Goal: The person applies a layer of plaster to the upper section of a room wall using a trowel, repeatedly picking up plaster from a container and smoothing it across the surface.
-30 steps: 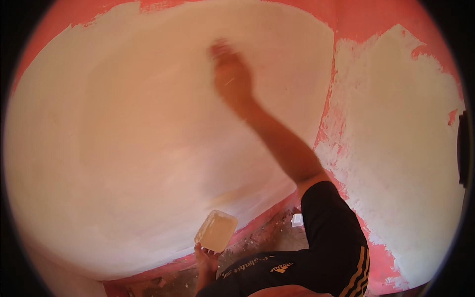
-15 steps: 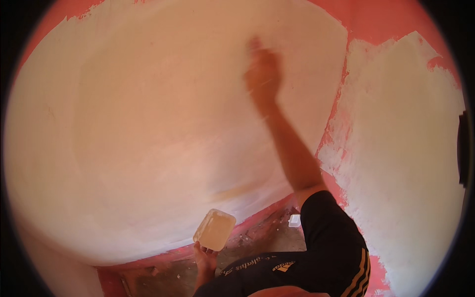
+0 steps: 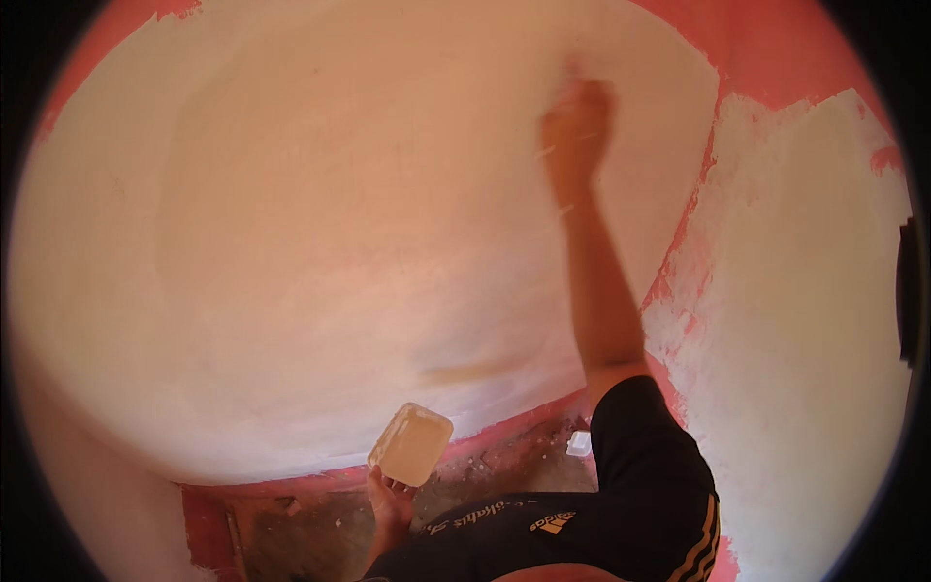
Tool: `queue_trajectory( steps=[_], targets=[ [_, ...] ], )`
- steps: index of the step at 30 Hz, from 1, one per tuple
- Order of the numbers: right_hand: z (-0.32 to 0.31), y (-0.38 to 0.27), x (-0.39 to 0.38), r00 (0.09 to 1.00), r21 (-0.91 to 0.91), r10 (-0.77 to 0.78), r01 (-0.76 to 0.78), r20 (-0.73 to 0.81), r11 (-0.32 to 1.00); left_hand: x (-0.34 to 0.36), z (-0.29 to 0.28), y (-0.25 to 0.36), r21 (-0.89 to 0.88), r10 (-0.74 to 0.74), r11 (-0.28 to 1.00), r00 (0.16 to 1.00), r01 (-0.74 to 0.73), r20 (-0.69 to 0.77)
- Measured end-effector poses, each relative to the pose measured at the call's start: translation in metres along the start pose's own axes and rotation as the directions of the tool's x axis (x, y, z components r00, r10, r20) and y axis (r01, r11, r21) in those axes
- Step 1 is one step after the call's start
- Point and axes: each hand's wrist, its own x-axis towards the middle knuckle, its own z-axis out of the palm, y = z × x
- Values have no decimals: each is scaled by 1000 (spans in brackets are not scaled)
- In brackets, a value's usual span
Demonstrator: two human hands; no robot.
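My left hand (image 3: 390, 500) grips the lower edge of a shallow rectangular tub (image 3: 412, 446) with rounded corners, its inside a pale cream colour. That tub is held tilted in front of my body, low by the foot of the wall. My right arm reaches far up to the wall (image 3: 339, 213), which has a whitish coat over most of it. Up there my right hand (image 3: 579, 121) is closed like a fist and smeared by motion. Something small and reddish shows blurred above its fingers, too unclear to name.
A second wall (image 3: 805, 291) meets the first at a corner on the right, patchily coated white over pink-red. A small white container (image 3: 579, 443) stands on the dirty, speckled floor (image 3: 310, 538) near my right side. A dark object (image 3: 908, 291) shows at the far right edge.
My right hand has moved right across the upper wall. The view has shifted a little too. My left hand still holds the tub, with little change.
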Motion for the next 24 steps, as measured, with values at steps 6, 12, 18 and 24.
queue_trajectory(
  steps=[6,12,18,24],
  targets=[
    [-41,-135,-82,943,649,-305,317,-136,691,-5,4,-2,-16,51,999,999,-51,17],
    [-32,52,23,912,131,329,-305,-244,943,-11,-2,-7,-33,95,995,995,-95,-14],
    [-3,-130,-72,948,455,-297,315,-112,833,-1,4,10,-14,103,995,995,-103,6],
    [-27,-85,-79,974,588,-144,220,-174,778,2,-7,9,-36,122,992,992,-122,-17]
  ],
)
